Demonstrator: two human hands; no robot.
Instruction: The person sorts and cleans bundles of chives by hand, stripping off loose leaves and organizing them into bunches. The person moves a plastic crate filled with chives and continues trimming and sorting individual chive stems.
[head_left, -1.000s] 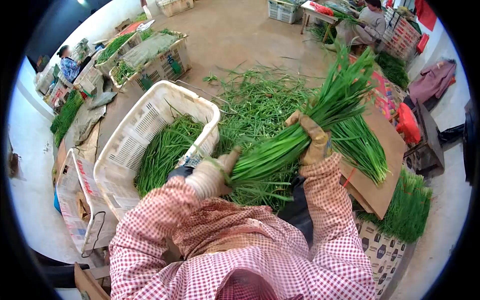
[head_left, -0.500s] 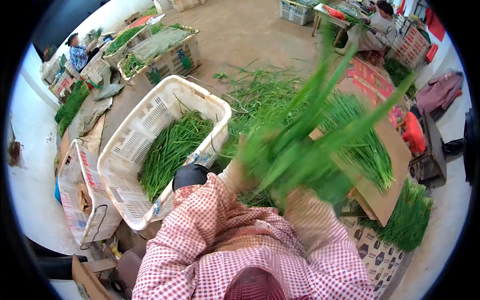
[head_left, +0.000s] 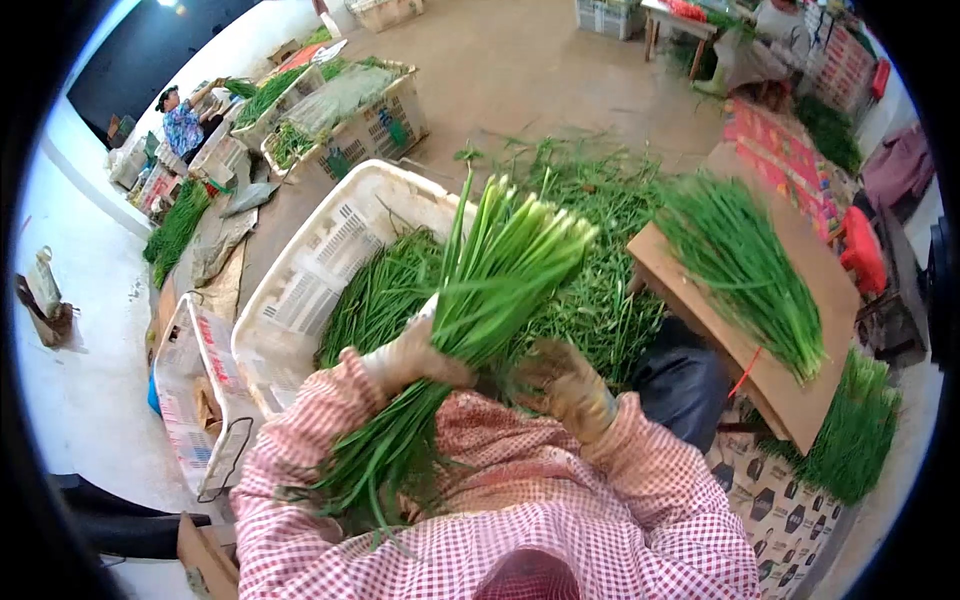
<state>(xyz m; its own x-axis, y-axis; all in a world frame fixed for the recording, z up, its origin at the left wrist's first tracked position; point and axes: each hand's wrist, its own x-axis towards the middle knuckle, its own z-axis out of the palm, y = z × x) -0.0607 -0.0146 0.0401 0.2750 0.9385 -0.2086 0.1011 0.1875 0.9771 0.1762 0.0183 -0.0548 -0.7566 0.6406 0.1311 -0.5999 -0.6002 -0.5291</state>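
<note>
My gloved left hand (head_left: pixel 418 358) is closed around a thick bunch of chives (head_left: pixel 490 290). The pale stem ends point up and away from me, while the green leaf tips hang over my left forearm and lap. Just right of the bunch is my right hand (head_left: pixel 568 388), also gloved and blurred by motion. Its fingers are smeared, and I cannot tell whether they touch the leaves. A large white crate (head_left: pixel 290 290) with loose chives inside stands to the left of the bunch.
A pile of loose green leaves (head_left: pixel 600 230) lies on the floor ahead. On my right, a cardboard sheet (head_left: pixel 690 300) carries another heap of chives (head_left: pixel 745 265); more chives (head_left: pixel 860 430) stand below it. A smaller crate (head_left: pixel 195 400) is at left. A person (head_left: pixel 182 125) sits far left.
The chives were a blurred sweep up and to the right; now their stem ends point upward and the leaves hang toward my lap. My right hand has come into view beside the bunch.
</note>
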